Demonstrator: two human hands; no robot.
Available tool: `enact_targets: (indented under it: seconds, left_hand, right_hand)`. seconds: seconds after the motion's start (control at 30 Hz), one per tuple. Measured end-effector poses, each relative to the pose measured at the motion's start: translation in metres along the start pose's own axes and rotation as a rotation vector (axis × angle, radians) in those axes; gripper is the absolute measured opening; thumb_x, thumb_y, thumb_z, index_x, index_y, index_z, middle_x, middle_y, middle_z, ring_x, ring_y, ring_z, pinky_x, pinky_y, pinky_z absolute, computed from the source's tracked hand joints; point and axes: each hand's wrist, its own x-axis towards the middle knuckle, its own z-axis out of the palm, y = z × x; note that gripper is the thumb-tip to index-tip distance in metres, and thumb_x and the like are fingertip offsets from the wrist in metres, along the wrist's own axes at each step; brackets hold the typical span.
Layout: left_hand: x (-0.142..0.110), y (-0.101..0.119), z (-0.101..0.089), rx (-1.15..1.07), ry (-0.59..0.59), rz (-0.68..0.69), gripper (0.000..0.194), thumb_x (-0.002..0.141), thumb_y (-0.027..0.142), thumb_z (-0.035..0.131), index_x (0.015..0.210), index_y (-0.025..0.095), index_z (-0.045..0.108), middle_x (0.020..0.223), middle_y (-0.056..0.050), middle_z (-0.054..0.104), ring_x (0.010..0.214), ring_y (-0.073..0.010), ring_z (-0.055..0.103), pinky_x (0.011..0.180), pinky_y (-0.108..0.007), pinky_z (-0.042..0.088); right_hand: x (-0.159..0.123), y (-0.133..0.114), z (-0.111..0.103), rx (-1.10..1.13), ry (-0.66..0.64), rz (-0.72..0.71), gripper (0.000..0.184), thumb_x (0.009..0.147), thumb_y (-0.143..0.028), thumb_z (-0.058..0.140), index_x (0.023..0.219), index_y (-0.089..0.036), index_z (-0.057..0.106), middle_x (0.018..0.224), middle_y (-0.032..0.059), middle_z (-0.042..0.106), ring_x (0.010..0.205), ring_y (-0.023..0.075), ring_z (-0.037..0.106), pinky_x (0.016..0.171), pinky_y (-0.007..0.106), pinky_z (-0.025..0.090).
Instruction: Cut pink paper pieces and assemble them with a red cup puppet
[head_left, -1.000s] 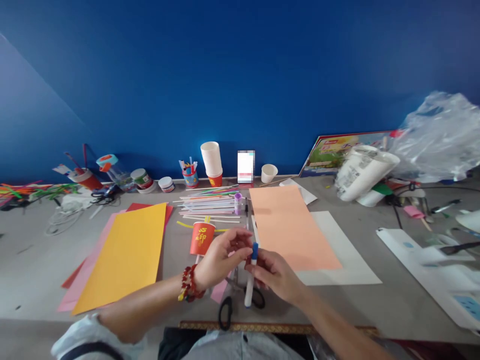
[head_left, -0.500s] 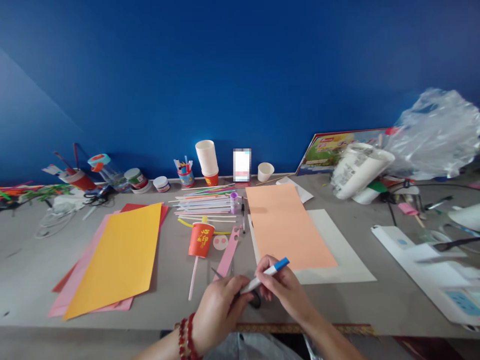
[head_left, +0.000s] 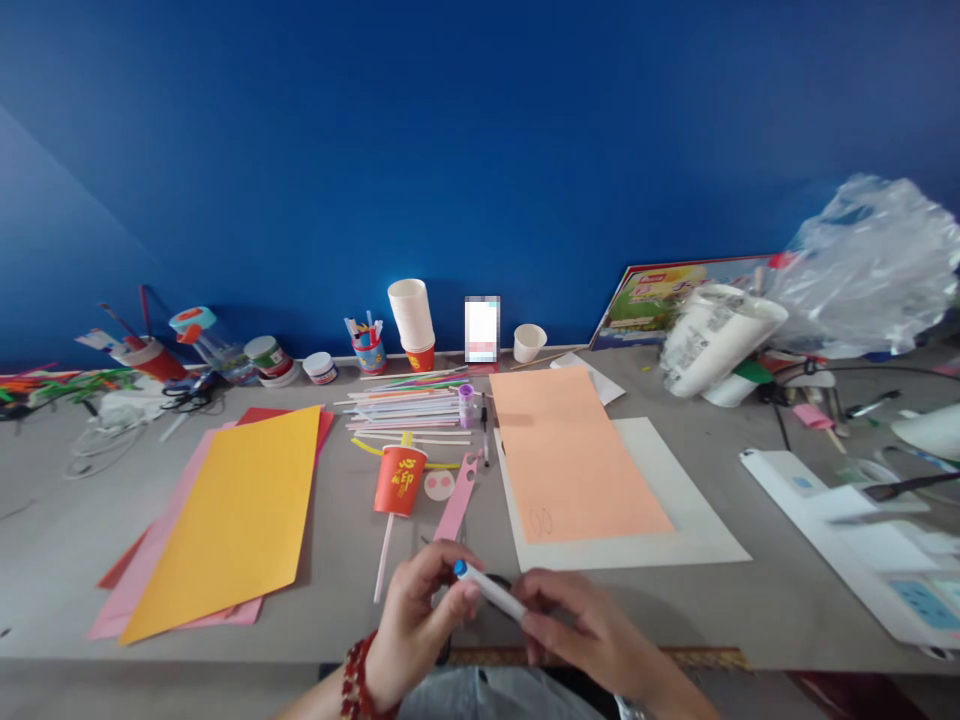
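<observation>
A white marker [head_left: 491, 590] with a blue end slants between my hands, the blue end at the upper left. My left hand [head_left: 427, 605], a red bead bracelet at its wrist, pinches it close to the blue end. My right hand [head_left: 574, 620] grips the other end. Dark-handled scissors [head_left: 498, 583] lie behind the marker, mostly hidden. Just beyond are a pink paper strip [head_left: 454, 505] with notches and a white oval with two pink dots [head_left: 439, 485]. Two small ovals are drawn in a corner of the peach paper [head_left: 581, 450].
A red paper cup [head_left: 400, 482] with a straw lies left of the pink strip. Yellow paper [head_left: 232, 520] tops a stack at left. Straws [head_left: 405, 408], a glue stick [head_left: 466, 405] and a pen [head_left: 484, 430] lie behind. White paper [head_left: 645, 549] is under the peach sheet; a power strip [head_left: 825, 530] lies right.
The marker has turned round: its blue end pointed up right and now points up left. My right hand has moved down off the peach paper's corner, uncovering the drawn ovals.
</observation>
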Motion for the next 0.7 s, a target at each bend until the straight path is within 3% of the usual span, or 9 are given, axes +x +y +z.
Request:
enact_targets:
  seconds: [0.13, 0.3, 0.47, 0.7]
  left_hand:
    - [0.007, 0.003, 0.006, -0.003, -0.017, 0.008, 0.025, 0.092, 0.043, 0.057, 0.097, 0.019, 0.064, 0.075, -0.004, 0.064, 0.064, -0.0133, 0.058, 0.059, -0.022, 0.045]
    - [0.016, 0.010, 0.012, 0.155, -0.083, 0.051, 0.022, 0.091, 0.040, 0.057, 0.086, 0.020, 0.065, 0.081, -0.005, 0.064, 0.075, -0.0170, 0.058, 0.070, -0.026, 0.044]
    - [0.021, 0.009, 0.012, 0.164, -0.127, 0.073, 0.021, 0.094, 0.038, 0.052, 0.095, 0.020, 0.064, 0.093, -0.007, 0.066, 0.086, -0.0203, 0.059, 0.079, -0.029, 0.045]
    - [0.022, 0.007, 0.014, 0.256, -0.112, 0.060, 0.010, 0.091, 0.031, 0.057, 0.092, 0.021, 0.060, 0.090, -0.005, 0.063, 0.083, -0.0193, 0.057, 0.074, -0.027, 0.044]
  right_hand:
    - [0.003, -0.003, 0.011, -0.222, 0.068, -0.034, 0.029, 0.091, -0.045, 0.056, 0.086, -0.019, 0.067, 0.082, 0.0033, 0.069, 0.077, 0.0178, 0.060, 0.071, 0.025, 0.045]
    - [0.011, -0.004, 0.014, -0.250, 0.095, -0.059, 0.035, 0.095, -0.046, 0.048, 0.086, -0.018, 0.067, 0.081, 0.0040, 0.070, 0.075, 0.0175, 0.060, 0.071, 0.024, 0.045]
    - [0.017, -0.004, 0.015, -0.313, 0.110, -0.109, 0.036, 0.095, -0.048, 0.049, 0.085, -0.019, 0.066, 0.080, 0.0041, 0.070, 0.074, 0.0171, 0.059, 0.068, 0.024, 0.043]
    - [0.023, -0.001, 0.015, -0.410, 0.129, -0.118, 0.039, 0.098, -0.045, 0.043, 0.072, -0.019, 0.055, 0.068, 0.0020, 0.062, 0.065, 0.0148, 0.056, 0.060, 0.023, 0.037]
